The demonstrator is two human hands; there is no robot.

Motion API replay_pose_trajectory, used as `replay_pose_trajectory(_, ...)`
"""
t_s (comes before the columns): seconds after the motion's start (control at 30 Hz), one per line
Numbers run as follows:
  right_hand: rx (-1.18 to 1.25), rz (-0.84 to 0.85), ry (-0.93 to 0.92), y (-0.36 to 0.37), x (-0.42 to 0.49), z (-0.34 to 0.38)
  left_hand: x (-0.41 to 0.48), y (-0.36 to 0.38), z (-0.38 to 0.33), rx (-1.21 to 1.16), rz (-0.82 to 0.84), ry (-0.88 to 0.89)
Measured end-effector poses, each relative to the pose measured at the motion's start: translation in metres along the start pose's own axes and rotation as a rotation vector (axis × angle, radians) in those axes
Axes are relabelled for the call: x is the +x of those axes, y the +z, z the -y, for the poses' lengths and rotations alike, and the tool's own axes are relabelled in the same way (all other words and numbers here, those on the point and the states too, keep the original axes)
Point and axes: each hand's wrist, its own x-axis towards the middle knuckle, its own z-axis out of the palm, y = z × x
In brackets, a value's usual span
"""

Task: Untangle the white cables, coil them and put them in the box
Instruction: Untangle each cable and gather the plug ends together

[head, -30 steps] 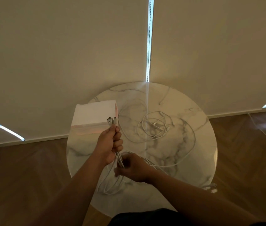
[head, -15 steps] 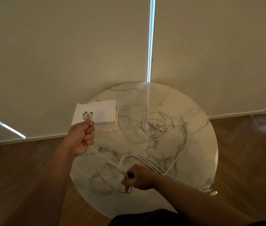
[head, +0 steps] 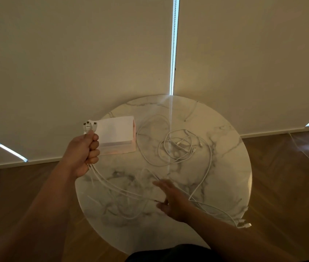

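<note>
The left hand [head: 82, 154] is closed in a fist around a bundle of white cables [head: 103, 181], held above the far left edge of the round marble table [head: 225, 167]. The bundle's connectors [head: 89, 126] stick up out of the top of the fist, just in front of the left end of the box [head: 116, 133]. From the bottom of the fist the strands run down and to the right across the table, towards the right hand [head: 172, 201].

The right hand is blurred. Its fingers look spread and extended low over the strands near the middle of the table's near half, and it does not appear to grip anything.

The white box, with a pinkish side, sits on the far left part of the table. To its right, a loose tangle of more white cables [head: 178, 144] lies on the marble, with one long loop trailing to the near right edge. A wooden floor [head: 282, 176] surrounds the table.
</note>
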Motion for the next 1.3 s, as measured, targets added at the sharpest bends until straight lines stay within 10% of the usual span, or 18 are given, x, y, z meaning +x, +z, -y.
replay_pose_trajectory(0.2,-0.083,0.089,0.109,-0.058,-0.022,-0.032,-0.007,0.002,0.014,0.227,0.059,-0.040)
replay_pose_trajectory(0.4,0.106,-0.291,-0.095,-0.080,-0.003,0.035,-0.030,0.074,0.054,0.450,0.458,-0.174)
replay_pose_trajectory(0.7,-0.053,-0.260,0.094,-0.101,-0.004,0.010,-0.026,0.080,0.059,0.047,0.366,-0.160)
replay_pose_trajectory(1.0,-0.250,-0.583,0.480,-0.137,0.002,-0.043,-0.012,0.029,0.033,-0.427,0.422,-0.162)
replay_pose_trajectory(1.3,-0.079,-1.094,-0.186,-0.131,0.012,0.017,0.007,0.017,0.050,-0.708,0.811,-0.234)
